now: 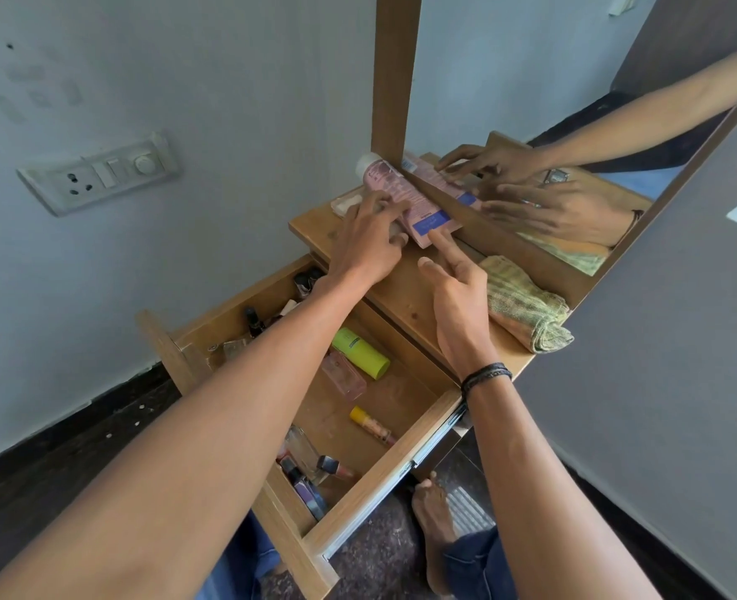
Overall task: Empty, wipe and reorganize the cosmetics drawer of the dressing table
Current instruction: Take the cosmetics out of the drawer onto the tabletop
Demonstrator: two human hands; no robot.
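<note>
The wooden drawer stands pulled open under the dressing table top. A pink tube with a white cap and blue label lies on the top against the mirror's frame. My left hand rests flat beside it, fingers spread and touching its side. My right hand presses an extended finger on the tube's blue end. Inside the drawer lie a lime-green tube, a clear pink bottle, a yellow-capped stick and lipsticks.
A folded green-striped cloth lies on the table top to the right. The mirror rises behind it. A small flat case sits left of the tube. Dark bottles crowd the drawer's far corner. My bare foot is below the drawer.
</note>
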